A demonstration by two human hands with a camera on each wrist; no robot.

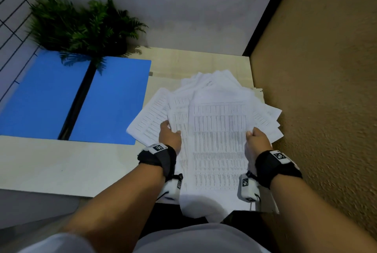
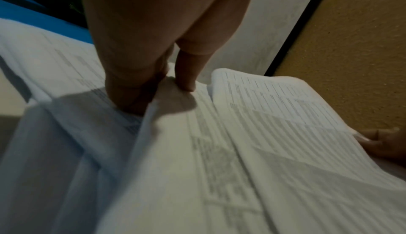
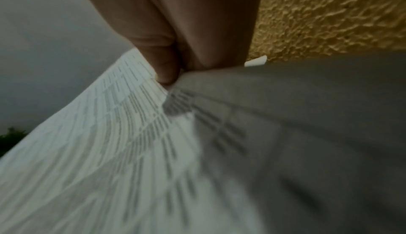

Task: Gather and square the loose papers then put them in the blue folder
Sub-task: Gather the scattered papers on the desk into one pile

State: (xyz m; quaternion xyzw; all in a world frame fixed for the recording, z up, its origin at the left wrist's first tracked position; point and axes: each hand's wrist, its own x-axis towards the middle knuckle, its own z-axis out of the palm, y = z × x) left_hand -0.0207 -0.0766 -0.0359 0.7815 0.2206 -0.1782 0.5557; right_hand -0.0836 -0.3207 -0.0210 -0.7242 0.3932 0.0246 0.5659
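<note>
Head view: my left hand point(image 1: 170, 137) and right hand point(image 1: 258, 139) each grip a side edge of the loose papers point(image 1: 214, 122), which are bunched but fanned out over the right half of the desk point(image 1: 61, 163), corners sticking out at every angle and the near end drooping off the front edge. Gathering looks mostly done; squaring isn't. The blue folder point(image 1: 110, 99) lies open and flat, just left of the pile, nothing in it, fern point(image 1: 85, 26) behind it. Left wrist view: thumb on top, fingers point(image 2: 131, 88) curled under, pinching several sheets; the right hand's fingertips point(image 2: 377, 137) show at the far edge. Right wrist view: blurry, but the thumb point(image 3: 164, 67) clamps down on the top sheet, so that hand is closed on the stack too. Left to do, as I judge it: tap edges flush, carry left, load folder.
</note>
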